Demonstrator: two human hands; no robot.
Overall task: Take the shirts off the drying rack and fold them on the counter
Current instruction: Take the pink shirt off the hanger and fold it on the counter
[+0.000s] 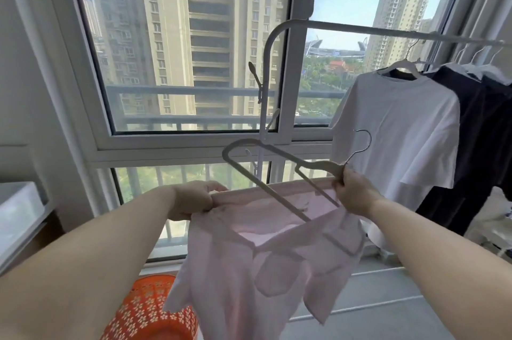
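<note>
Tall apartment towers and a strip of blue sky are seen through a large window that fills the background of the head view, with a balcony railing running across its lower panes. A white drying rack is set in front of the right half of the window, its top rail curving down into a post on the left. On that rail a white T-shirt is hung from a pale hanger, and just beside it, to the right, dark garments are hung on further hangers. In the foreground a pale pink shirt is held up in the air, off the rack, between two bare forearms. Its upper edge is pinched by the left hand, whose fingers are curled round the cloth. A white hanger is gripped at its neck by the right hand; the hanger is tilted, its left end raised clear of the shirt and its lower bar passing down inside the neck opening, where its outline is visible through the thin fabric. Below the shirt, at the bottom edge, an orange perforated basket is seen on the floor. A pale surface is partly visible at the far left.
</note>
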